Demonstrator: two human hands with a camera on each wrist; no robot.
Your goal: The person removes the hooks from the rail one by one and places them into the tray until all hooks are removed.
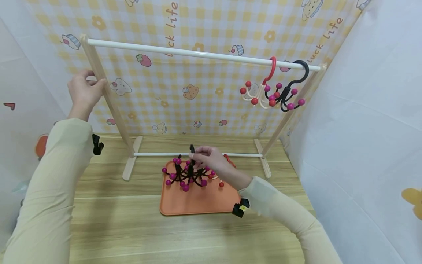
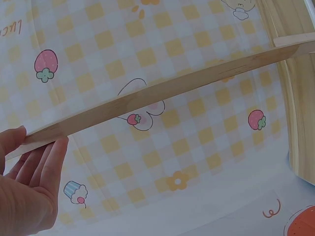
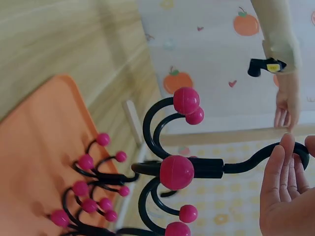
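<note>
One hook held; tray: perhaps three.

Two hands, one rack, one tray, at least six hangers.

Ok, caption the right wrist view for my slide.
The right hand holds a black hanger with pink balls; similar hangers rest on the orange tray.

On the desk we see a rack, with a cloth behind it. Two hangers hang side by side near the right end of its rail. Before the rack lies a tray, more hangers in its back part. We find the left hand at the left post, the right hand above the tray with another hanger
</note>
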